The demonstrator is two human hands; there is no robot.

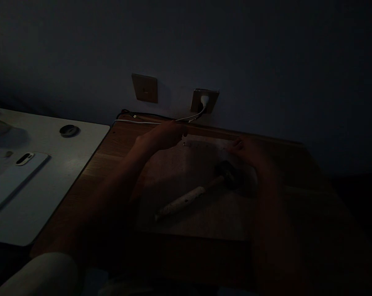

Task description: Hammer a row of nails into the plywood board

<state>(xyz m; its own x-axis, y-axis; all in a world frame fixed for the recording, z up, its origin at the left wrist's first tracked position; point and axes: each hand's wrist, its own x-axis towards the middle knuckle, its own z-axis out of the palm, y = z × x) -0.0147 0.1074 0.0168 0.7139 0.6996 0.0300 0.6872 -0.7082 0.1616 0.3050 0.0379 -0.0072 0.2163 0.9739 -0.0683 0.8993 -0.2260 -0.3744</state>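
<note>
Left hand at eleven o'clock on a pale rectangular sheet, fingers curled, grip indiscernible; dark-headed, pale-handled hammer lying across it, head toward two o'clock, perhaps as a weight; right hand at two o'clock, probably steadying the sheet, pinch indiscernible

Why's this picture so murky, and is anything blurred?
The head view is very dim, nearly black at lower right; in the head view, the white table looks comparatively bright, shadow falls across the sheet around the hammer, and the right hand looks soft-edged, perhaps motion-blurred.
</note>
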